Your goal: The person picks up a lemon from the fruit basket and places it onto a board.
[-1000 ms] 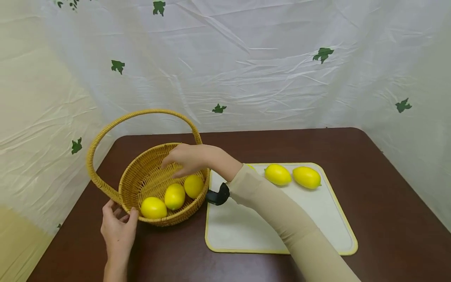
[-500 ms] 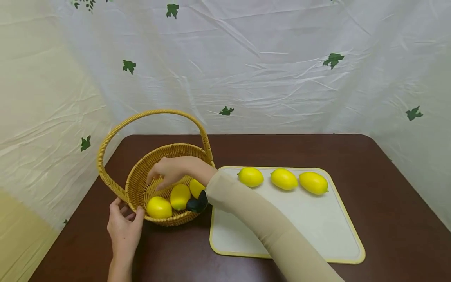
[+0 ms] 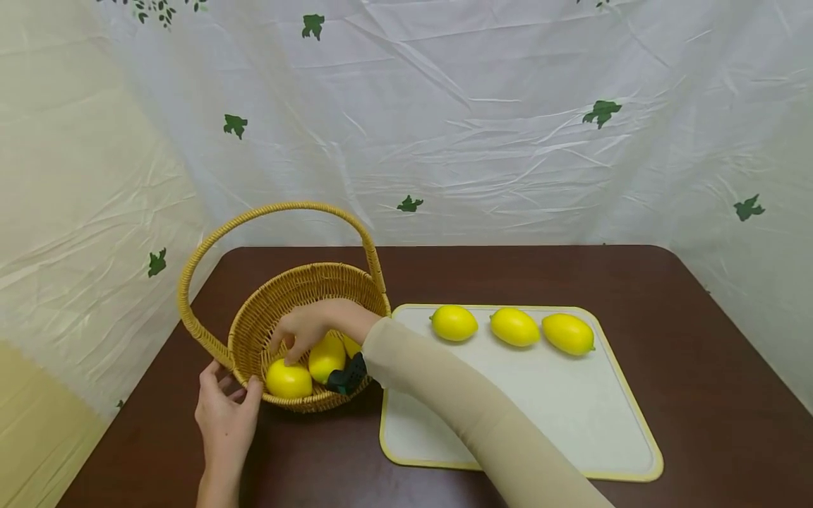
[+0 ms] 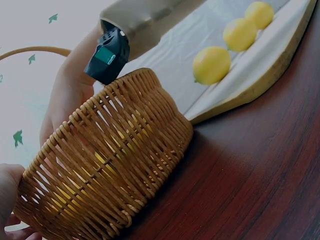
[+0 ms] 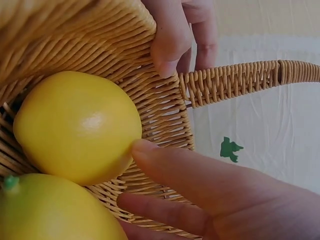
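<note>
We work inside the wicker basket (image 3: 295, 288), where our right hand (image 3: 308, 326) reaches in with fingers and thumb loosely spread, the thumb tip seeming to touch the leftmost lemon (image 3: 288, 379) without any grip round it; our left hand (image 3: 225, 418) pinches the near-left rim, thumb on the inside and fingers outside; we judge the step in hand to be arranging or taking that lemon, and the pictures do not settle which. To do it well, we should brace the rim firmly enough to stop the basket shifting, move the fruit gently so that it does not roll into the middle lemon (image 3: 327, 359), and lift the black wrist device (image 3: 346, 375) clear of the near rim on the way out. The leftmost lemon lies low by the near-left wall and looks almost round, so we cannot tell its long axis or where its tip points; the middle one seems to run from far to near, its green tip towards us; on the white tray (image 3: 527, 416), the left lemon (image 3: 454, 323) and centre lemon (image 3: 514, 327) point their tips leftward, while the right lemon (image 3: 568, 334) points rightward, its axis slanting down towards our right.
</note>
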A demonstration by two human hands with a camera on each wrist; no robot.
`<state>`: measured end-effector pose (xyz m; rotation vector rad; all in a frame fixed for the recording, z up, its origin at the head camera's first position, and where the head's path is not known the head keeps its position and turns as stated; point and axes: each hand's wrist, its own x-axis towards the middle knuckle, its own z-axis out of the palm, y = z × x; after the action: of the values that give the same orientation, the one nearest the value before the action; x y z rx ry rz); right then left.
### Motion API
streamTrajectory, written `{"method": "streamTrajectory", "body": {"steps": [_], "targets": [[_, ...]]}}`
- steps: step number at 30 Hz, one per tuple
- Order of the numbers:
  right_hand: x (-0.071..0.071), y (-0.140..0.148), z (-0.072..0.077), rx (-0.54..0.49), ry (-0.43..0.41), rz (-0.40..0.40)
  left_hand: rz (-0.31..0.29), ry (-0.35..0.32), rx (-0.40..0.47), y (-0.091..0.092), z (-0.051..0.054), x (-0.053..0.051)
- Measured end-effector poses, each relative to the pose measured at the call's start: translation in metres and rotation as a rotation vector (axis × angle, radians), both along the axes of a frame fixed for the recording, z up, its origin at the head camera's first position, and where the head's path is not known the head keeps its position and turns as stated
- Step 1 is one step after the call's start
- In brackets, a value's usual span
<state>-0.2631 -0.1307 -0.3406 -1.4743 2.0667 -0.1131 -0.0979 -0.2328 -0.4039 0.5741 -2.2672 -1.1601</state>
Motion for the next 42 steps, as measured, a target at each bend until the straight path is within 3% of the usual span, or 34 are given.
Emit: {"method": "streamTrajectory", "body": {"steps": [10,21,42], "targets": [[0.007,-0.006,-0.006,0.048,-0.094,0.038,-0.007,0.011,-0.001,-0.003,-0.003,0.001],[0.020,-0.016,-0.007,0.090,-0.027,0.150,-0.022,0.028,0.013,-0.005,-0.005,0.001],[0.022,-0.021,-0.011,0.084,-0.031,0.097,-0.019,0.023,-0.001,-0.010,-0.008,0.000]]}}
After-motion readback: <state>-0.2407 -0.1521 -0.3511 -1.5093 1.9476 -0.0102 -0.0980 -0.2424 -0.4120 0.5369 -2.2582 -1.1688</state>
